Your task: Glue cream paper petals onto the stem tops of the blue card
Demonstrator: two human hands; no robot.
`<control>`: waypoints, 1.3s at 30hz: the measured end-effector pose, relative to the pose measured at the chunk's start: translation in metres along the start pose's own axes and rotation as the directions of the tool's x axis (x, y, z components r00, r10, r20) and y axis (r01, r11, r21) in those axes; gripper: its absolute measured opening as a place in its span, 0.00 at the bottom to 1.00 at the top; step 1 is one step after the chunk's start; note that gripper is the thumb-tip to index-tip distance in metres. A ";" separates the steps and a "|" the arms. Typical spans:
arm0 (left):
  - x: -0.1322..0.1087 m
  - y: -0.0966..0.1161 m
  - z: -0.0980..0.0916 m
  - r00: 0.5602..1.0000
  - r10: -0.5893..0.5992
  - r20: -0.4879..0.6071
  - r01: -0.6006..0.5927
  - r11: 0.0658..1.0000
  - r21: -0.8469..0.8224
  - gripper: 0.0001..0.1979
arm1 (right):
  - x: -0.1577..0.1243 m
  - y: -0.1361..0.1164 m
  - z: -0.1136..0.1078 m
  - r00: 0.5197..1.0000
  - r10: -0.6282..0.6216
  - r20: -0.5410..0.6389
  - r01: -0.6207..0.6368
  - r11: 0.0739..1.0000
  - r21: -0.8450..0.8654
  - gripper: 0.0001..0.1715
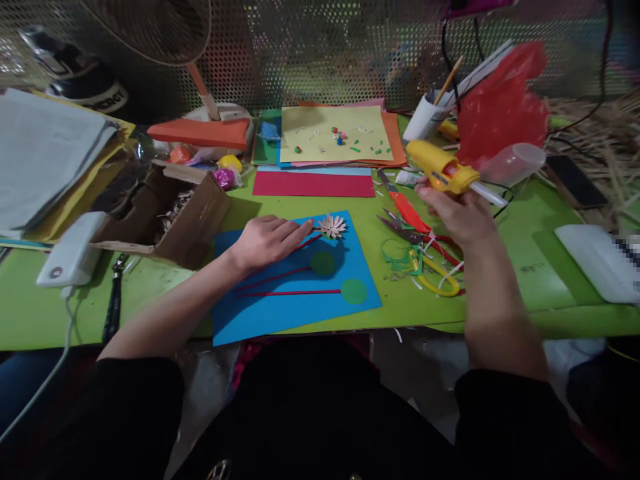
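My left hand (267,241) lies flat on a blue paper sheet (295,310), fingers stretched toward a small beige paper flower (332,226) glued at the sheet's top. Thin red strips (287,292) run across the sheet to two green paper circles (354,291). My right hand (457,212) is raised to the right above the table, wrapped around a yellow glue gun (441,169) whose nozzle points up and left.
Scissors with red handles (410,217) and yellow-green paper scraps (430,270) lie right of the sheet. A red paper strip (313,184), a stack of coloured sheets (335,137), a cardboard box (175,213), a fan base (220,113) and a red plastic bag (503,107) crowd the green table (60,313).
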State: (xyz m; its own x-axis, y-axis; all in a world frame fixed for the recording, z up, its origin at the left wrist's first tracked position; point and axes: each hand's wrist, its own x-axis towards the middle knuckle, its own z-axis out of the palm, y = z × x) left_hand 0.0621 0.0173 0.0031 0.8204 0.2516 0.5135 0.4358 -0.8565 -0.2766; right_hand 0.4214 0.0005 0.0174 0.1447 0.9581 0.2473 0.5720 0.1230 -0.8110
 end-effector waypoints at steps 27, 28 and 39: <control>0.001 0.005 -0.002 0.987 0.122 -0.109 -0.107 0.985 0.136 0.12 | -0.035 -0.027 0.052 0.724 0.067 0.686 -0.365 0.882 0.299 0.24; 0.001 0.005 -0.002 0.987 0.121 -0.103 -0.106 0.985 0.138 0.12 | -0.035 -0.027 0.052 0.720 0.065 0.691 -0.366 0.881 0.299 0.24; 0.001 0.006 -0.002 0.984 0.135 -0.116 -0.117 0.982 0.150 0.13 | -0.036 -0.030 0.053 0.714 0.053 0.698 -0.344 0.895 0.284 0.19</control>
State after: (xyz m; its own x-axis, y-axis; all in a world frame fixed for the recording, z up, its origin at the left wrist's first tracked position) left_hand 0.0647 0.0117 0.0040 0.8231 0.0800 0.5623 0.3875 -0.8029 -0.4530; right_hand 0.3566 -0.0243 0.0048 -0.4297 0.8714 -0.2368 0.2331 -0.1463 -0.9614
